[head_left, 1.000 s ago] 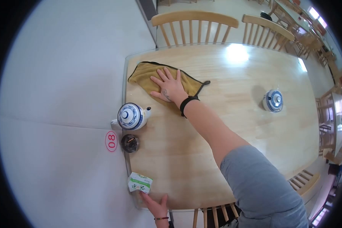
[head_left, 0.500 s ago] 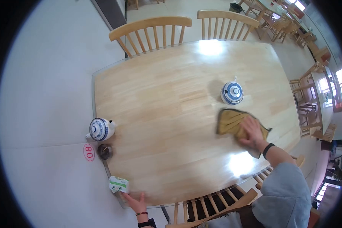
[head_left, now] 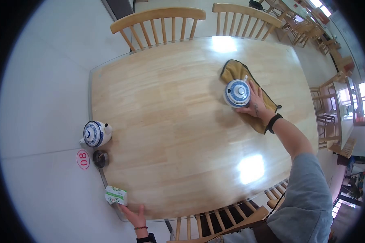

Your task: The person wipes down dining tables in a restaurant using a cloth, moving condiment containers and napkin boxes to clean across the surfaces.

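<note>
My right hand (head_left: 255, 101) is spread against the right side of a blue-and-white lidded jar (head_left: 237, 93), with a spoon handle poking out at its rim. Under that hand and partly behind the jar, a tan cloth with dark edging (head_left: 234, 69) lies on the table. At the near left corner my left hand (head_left: 136, 217) rests by the table edge, thumb and fingers apart, its fingertips at a green-and-white tissue packet (head_left: 116, 195). It holds nothing that I can see.
A blue-and-white teapot (head_left: 97, 133) and a dark ashtray (head_left: 100, 158) stand on the wooden table (head_left: 170, 121) along the left wall, near a red "08" mark. Wooden chairs (head_left: 158, 15) line the far and near sides.
My right hand and the cloth have moved from the far left to the near right, then up to the jar. The jar has shifted slightly left. My left hand stays by the packet.
</note>
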`<action>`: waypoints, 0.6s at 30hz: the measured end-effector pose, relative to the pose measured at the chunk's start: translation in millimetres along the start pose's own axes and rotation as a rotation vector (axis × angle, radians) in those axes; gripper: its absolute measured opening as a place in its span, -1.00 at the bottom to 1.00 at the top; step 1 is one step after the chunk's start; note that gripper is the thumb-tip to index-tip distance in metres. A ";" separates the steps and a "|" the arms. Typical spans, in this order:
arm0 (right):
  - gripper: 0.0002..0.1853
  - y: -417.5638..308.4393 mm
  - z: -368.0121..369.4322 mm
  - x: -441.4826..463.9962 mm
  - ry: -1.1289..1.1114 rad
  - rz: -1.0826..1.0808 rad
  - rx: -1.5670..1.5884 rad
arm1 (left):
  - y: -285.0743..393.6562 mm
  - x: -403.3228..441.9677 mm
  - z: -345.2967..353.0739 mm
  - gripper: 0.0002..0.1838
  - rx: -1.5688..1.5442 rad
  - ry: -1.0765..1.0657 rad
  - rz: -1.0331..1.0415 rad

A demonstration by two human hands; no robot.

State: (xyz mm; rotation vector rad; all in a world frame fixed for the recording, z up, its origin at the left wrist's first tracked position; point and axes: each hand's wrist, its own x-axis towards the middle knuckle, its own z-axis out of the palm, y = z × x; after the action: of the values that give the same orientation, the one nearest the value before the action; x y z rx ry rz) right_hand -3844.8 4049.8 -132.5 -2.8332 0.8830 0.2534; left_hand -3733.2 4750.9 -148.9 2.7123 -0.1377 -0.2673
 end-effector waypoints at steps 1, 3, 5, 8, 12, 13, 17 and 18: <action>0.31 -11.1 -0.5 8.6 -0.001 -0.020 0.009 | -1.1 0.7 0.2 0.13 -0.011 0.000 0.001; 0.30 -36.6 -3.4 24.4 -0.002 -0.086 -0.011 | -3.5 0.5 -1.1 0.13 -0.017 0.002 0.005; 0.30 -66.5 -8.2 40.2 -0.026 -0.136 -0.041 | -4.6 0.8 -0.2 0.14 -0.009 0.006 0.009; 0.30 -111.1 -7.9 59.5 -0.033 -0.204 -0.032 | -4.2 1.9 -1.2 0.20 -0.006 -0.028 -0.015; 0.29 -180.0 -1.5 86.4 -0.048 -0.280 -0.052 | -0.9 1.0 -0.8 0.19 -0.017 0.014 0.052; 0.29 -194.7 1.3 91.9 -0.041 -0.295 -0.057 | 4.6 -1.8 -5.3 0.19 -0.025 0.006 0.010; 0.26 -280.1 7.6 117.9 -0.005 -0.454 0.073 | 9.0 4.9 -7.4 0.19 -0.052 -0.018 0.000; 0.25 -300.3 13.3 125.0 0.033 -0.501 0.115 | 4.1 3.9 -4.3 0.19 -0.051 -0.019 0.023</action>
State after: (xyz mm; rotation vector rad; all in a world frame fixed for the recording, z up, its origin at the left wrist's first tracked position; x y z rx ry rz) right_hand -3572.5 4228.1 -140.2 -2.8365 0.1642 0.0856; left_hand -3728.8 4748.4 -144.0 2.6567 -0.1648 -0.2863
